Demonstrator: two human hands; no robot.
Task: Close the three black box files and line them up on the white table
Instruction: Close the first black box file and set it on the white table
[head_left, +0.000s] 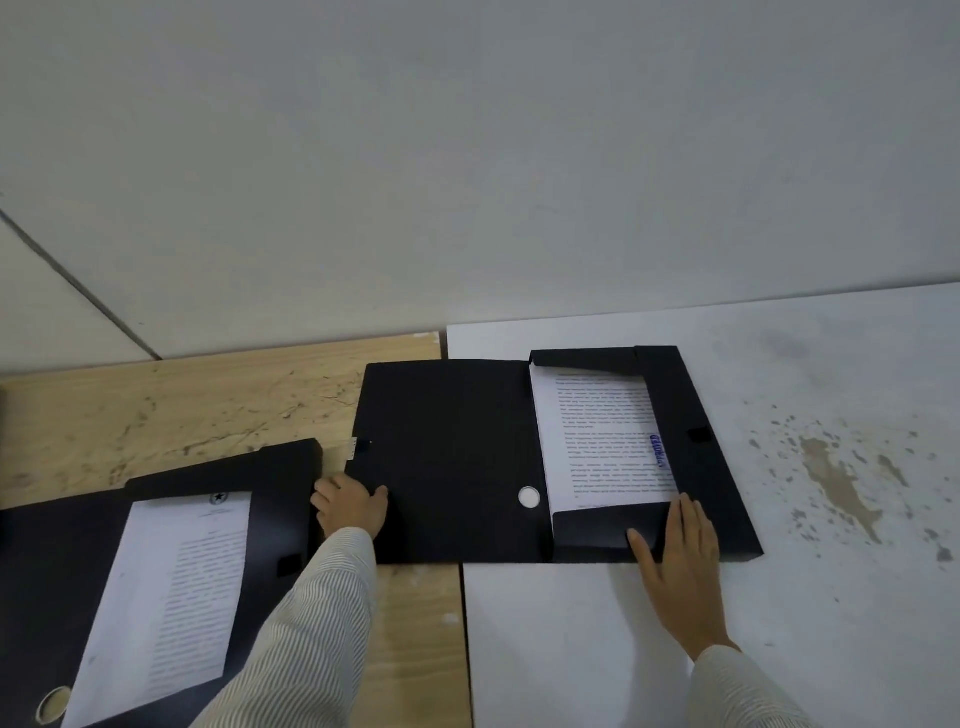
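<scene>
Head view, looking down on two adjoining surfaces: a wooden tabletop (156, 415) on the left and the white tabletop (831, 597) on the right. One open black box file (545, 457) straddles the seam between them, its tray on the white side and its lid (447, 457) spread flat to the left, partly over the wood. The tray holds a printed sheet (602, 436) bearing a blue stamp, framed by the inner flaps; a round finger hole (529, 497) shows in the spine.

The left hand (353, 506) curls around the free left edge of the lid, fingers tucked under it and thumb on top, a grasp suited to swinging the lid over to the right. The right hand (675, 545) lies flat and spread, grasping nothing, on the near inner flap (597, 530) and the tray's front edge; pressing there plausibly keeps the flap down over the paper and stops the tray from sliding as the lid pivots.

A second open box file (67, 561) lies on the wooden tabletop at lower left, its own printed page (171, 597) exposed and the striped sleeve (311, 623) of the left arm crossing its corner. It appears untouched. The third file is not in view.

Judged from this layout, the task is at an early stage: no file is yet closed, and only the one in hand has reached the white surface.
</scene>
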